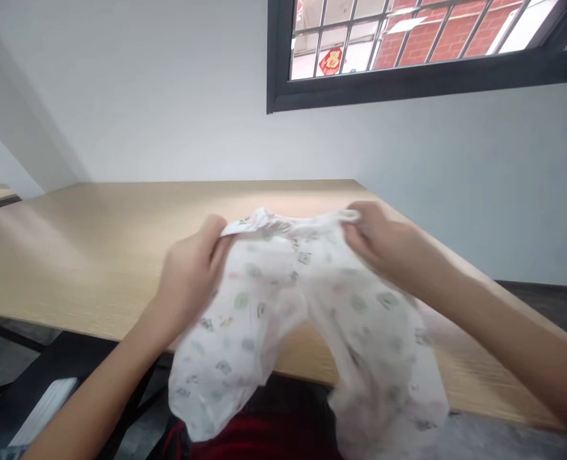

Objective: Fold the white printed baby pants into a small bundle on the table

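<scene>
A small pair of white pants (307, 275) with a green, grey and pink print hangs between my hands, its waistband uppermost. My left hand (195, 265) is closed on the left end of the waistband. At the other end, my right hand (377, 239) pinches the band between thumb and fingers. The two legs droop apart over the table's near edge toward my lap, and the right leg is blurred by motion. Parts of my fingers are hidden behind the cloth.
A light wood table (96, 255) reaches back to a pale wall (168, 96). Above it is a dark-framed window (393, 89) with bars. A dark bench or seat (68, 351) with a white object (44, 409) on it stands at lower left.
</scene>
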`<state>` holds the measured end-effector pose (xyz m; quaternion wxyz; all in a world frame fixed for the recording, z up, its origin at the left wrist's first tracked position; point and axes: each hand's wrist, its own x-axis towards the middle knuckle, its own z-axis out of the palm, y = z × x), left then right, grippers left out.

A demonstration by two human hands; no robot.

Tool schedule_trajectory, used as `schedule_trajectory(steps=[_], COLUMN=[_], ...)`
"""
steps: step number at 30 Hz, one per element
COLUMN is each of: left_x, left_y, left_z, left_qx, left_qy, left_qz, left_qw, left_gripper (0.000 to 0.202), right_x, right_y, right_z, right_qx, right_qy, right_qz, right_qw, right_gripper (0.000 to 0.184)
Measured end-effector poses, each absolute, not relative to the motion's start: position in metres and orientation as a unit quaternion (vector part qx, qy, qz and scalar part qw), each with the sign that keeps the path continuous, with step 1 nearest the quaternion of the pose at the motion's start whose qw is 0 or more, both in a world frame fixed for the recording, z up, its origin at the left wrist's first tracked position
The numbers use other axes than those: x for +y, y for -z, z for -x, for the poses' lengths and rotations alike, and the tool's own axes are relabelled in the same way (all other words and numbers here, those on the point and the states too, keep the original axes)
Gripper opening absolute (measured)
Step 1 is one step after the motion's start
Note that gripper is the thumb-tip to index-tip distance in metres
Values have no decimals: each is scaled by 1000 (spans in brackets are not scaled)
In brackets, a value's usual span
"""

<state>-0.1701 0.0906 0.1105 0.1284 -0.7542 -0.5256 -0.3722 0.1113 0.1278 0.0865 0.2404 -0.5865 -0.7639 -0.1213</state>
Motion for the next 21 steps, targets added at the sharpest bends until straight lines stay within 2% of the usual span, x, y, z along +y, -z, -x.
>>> schedule_trajectory(steps=[2,6,12,14,17,19,21], left_x=[134,217,255,244,220,207,198], left_y=[-95,-62,-36,-37,-42,-45,-45], left_z=[164,154,152,156,167,174,178], left_qx=[-570,-608,-630,-616,-567,-522,-484], left_qy=[288,246,241,244,227,203,178], left_qz=[766,753,738,749,792,828,855], left_qw=[70,41,25,24,6,-21,-52], left_gripper=[26,27,29,32,32,32,34], right_x=[167,246,277,273,258,243,227], right_y=[-79,-53,-27,-26,-31,-36,-39], right_z=[-99,-79,-78,-83,-82,-69,-46], right_qx=[-778,-772,-757,-762,-794,-836,-876], right_qy=[134,130,94,107,136,88,-24], right_qz=[584,616,644,635,574,496,409], right_qw=[189,93,59,71,147,217,256], right_gripper=[24,23,33,39,44,42,42])
